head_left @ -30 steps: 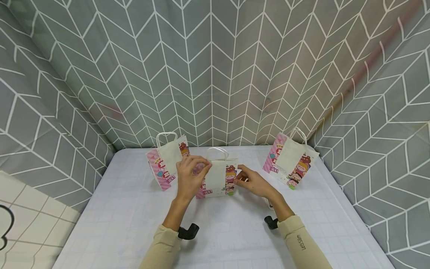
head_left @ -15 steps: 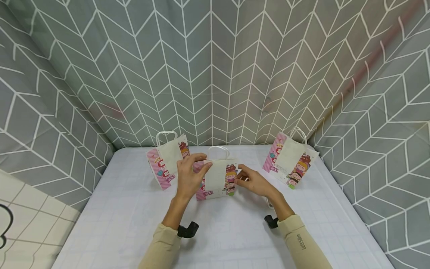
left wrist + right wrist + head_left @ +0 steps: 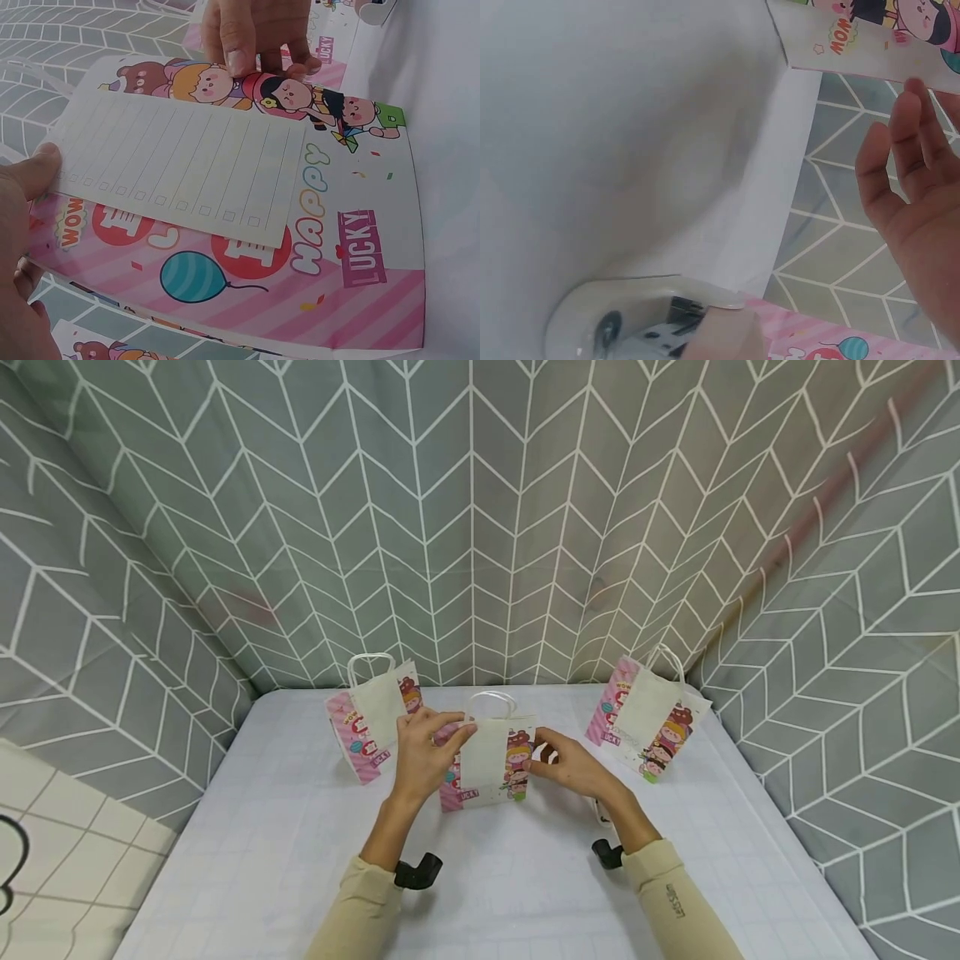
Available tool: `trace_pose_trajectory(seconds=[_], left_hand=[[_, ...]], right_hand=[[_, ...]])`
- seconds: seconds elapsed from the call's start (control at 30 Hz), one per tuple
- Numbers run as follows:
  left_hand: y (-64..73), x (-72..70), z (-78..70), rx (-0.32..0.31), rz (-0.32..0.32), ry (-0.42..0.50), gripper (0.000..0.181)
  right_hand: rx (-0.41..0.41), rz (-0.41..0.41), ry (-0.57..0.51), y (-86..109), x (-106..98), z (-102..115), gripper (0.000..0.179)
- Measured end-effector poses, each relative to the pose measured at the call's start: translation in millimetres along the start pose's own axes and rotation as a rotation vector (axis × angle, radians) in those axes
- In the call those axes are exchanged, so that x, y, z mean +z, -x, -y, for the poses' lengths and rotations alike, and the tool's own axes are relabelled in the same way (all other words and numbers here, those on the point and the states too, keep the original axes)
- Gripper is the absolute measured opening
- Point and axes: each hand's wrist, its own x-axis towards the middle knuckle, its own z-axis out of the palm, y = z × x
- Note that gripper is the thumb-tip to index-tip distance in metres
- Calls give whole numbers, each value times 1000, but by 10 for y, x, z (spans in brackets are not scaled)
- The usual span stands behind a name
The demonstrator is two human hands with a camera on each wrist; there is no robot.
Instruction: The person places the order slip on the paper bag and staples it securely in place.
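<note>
A small paper gift bag [image 3: 519, 768] with pink stripes and cartoon figures stands mid-table between the hands. On its front lies a cream checklist sheet [image 3: 172, 157] with ruled lines and small boxes. My left hand [image 3: 427, 752] pinches the top edge of bag and sheet, thumb in front and fingers behind. At the bag's right side my right hand [image 3: 570, 768] holds the edge, its thumb showing at the front in the left wrist view. In the right wrist view its other fingers [image 3: 911, 142] are loosely bent by the bag's edge.
Two matching bags, one at the left [image 3: 378, 718] and one at the right [image 3: 648, 718], stand with cream sheets on their fronts. Partly behind my right forearm lies a white rounded device [image 3: 592, 300] with metal parts. Patterned curtain [image 3: 480, 527] surrounds the white table [image 3: 285, 860].
The middle bag has shifted slightly right and towards me, with both hands staying on it. The side bags have not moved.
</note>
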Motion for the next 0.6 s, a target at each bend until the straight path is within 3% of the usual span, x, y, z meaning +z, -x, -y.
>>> trace_pose_trajectory(seconds=[0.33, 0.6], left_hand=[[2, -8, -9, -7, 17, 14, 20], [6, -5, -3, -23, 21, 19, 22]], right_hand=[[-48, -82, 37, -21, -41, 83, 24], [-137, -193, -10, -41, -77, 246, 22]])
